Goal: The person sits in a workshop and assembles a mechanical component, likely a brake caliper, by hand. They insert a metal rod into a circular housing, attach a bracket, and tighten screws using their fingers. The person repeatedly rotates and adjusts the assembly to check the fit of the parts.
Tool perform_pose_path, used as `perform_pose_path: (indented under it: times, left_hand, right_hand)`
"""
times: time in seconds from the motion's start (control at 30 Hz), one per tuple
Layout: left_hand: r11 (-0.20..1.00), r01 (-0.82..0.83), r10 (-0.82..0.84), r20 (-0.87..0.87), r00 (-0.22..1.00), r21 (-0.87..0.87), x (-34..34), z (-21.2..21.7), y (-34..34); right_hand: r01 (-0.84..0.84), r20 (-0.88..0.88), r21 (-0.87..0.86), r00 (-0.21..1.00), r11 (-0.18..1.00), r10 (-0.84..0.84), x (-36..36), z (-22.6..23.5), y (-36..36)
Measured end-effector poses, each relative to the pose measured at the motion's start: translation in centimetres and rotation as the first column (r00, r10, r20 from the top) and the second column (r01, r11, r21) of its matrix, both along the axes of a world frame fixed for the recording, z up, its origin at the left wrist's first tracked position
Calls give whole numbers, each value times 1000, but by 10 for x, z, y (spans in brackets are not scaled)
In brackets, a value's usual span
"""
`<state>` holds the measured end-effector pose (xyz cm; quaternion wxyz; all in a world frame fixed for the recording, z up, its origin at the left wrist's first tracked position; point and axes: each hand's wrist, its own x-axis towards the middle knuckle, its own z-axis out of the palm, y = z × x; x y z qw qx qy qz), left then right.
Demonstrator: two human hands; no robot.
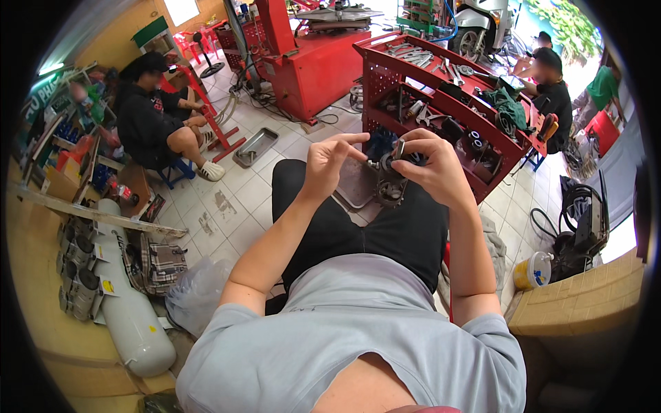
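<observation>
Evidently mid-handling, the right hand (434,164) pinches a metal part (400,149), the left hand's (326,165) grip cannot be determined, and steadiness seems required next.

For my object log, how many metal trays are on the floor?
2. One tray lies right of the seated co-worker on the left; another tray shows between the wearer's knees, partly hidden. Others may be out of sight.

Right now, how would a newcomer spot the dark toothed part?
From the red tool cart, come down to the wearer's black trousers. The dark metal part shows between the knees, nearer the right one, just below the right hand. Its toothed lower rim sets it apart from the flat grey tray seen beside it.
</observation>
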<state>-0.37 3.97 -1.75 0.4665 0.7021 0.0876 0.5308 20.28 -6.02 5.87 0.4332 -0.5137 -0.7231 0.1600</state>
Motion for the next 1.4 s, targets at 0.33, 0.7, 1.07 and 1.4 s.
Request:
perform_pose_path:
  times: [0.33,0.7,1.07,1.4]
  left_hand:
    - [992,-9,7,19,1000,125,3,10,-13]
    - [967,-251,254,-74,964,50,6,13,-18]
    - [713,-443,296,340,893,544,3,50,-66]
    - [968,178,-214,-211,954,-178,12,12,-27]
  right_hand:
    - [56,-42,22,998,998,-55,3,1,1]
    - [12,-49,-24,999,1000,-13,-4,7,-8]
    - [-24,-14,70,1000,997,25,-5,1,-3]
    - [-80,-32,91,996,993,84,-5,5,-6]
